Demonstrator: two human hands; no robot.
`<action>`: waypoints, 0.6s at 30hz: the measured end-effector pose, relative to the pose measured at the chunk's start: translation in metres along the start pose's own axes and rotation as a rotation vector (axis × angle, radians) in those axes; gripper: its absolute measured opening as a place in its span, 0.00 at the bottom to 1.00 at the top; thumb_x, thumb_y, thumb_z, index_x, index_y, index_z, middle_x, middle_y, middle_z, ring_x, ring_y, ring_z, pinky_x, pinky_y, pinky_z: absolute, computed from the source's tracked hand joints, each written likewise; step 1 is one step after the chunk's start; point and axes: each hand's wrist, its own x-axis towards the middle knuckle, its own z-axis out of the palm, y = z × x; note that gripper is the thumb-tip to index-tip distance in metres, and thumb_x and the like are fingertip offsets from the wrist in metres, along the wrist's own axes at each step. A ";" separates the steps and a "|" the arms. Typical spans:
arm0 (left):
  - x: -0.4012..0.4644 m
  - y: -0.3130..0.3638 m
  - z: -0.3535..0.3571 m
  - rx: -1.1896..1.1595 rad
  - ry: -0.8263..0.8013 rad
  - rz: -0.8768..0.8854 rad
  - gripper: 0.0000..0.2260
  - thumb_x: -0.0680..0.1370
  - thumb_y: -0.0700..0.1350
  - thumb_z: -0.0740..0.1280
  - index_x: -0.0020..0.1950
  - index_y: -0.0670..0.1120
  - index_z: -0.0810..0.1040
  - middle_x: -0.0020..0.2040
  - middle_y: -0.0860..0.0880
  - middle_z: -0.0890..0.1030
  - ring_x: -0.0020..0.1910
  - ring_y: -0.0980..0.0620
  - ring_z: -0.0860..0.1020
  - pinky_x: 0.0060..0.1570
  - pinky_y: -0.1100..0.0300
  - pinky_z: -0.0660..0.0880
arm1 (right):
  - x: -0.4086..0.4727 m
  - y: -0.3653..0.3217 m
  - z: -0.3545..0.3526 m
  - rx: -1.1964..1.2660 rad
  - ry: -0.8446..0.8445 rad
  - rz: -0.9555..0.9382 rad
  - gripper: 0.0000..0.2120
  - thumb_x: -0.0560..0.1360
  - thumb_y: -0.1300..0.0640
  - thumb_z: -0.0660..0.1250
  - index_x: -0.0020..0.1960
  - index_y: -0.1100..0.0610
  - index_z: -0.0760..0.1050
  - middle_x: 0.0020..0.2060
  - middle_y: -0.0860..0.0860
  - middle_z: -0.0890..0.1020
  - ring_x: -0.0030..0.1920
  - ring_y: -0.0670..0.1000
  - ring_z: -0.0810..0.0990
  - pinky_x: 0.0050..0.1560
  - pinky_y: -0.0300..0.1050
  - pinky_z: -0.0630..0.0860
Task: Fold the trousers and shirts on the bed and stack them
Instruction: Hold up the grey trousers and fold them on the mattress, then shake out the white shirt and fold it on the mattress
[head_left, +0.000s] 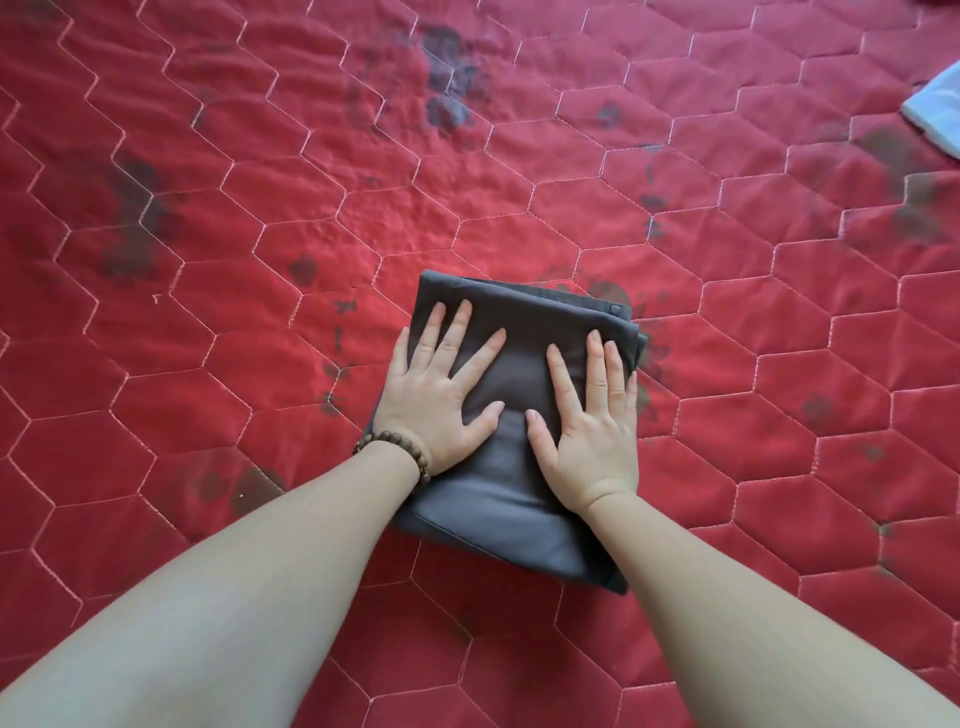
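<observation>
My bead bracelet (418, 455), brown and wooden-looking, sits round my left wrist. Under everything I see the red quilted bedcover (218, 218), stitched in pale hexagons and blotched with dark stains (451, 78), heaviest toward the far side, with more patches along the right.

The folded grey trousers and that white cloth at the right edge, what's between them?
Head view: only bare red quilt with dark stains between trousers and white cloth.
</observation>
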 end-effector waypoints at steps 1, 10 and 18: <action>0.001 0.002 -0.005 0.007 -0.037 -0.013 0.32 0.74 0.64 0.55 0.77 0.59 0.54 0.79 0.46 0.48 0.78 0.45 0.47 0.74 0.42 0.48 | 0.001 0.000 -0.005 -0.021 -0.044 0.005 0.32 0.76 0.38 0.50 0.78 0.44 0.46 0.78 0.53 0.42 0.77 0.53 0.38 0.76 0.55 0.39; -0.027 0.041 -0.114 0.015 -0.200 -0.172 0.31 0.77 0.65 0.51 0.78 0.59 0.47 0.80 0.49 0.49 0.78 0.50 0.46 0.75 0.45 0.43 | -0.026 -0.003 -0.119 0.082 -0.175 0.064 0.28 0.82 0.45 0.48 0.78 0.48 0.42 0.78 0.48 0.46 0.78 0.49 0.39 0.76 0.52 0.36; -0.089 0.130 -0.249 -0.093 -0.250 -0.069 0.33 0.79 0.62 0.53 0.79 0.51 0.48 0.80 0.50 0.50 0.78 0.53 0.45 0.76 0.48 0.44 | -0.127 -0.002 -0.274 0.106 -0.058 0.281 0.25 0.82 0.46 0.50 0.78 0.50 0.53 0.78 0.49 0.52 0.78 0.50 0.42 0.76 0.54 0.39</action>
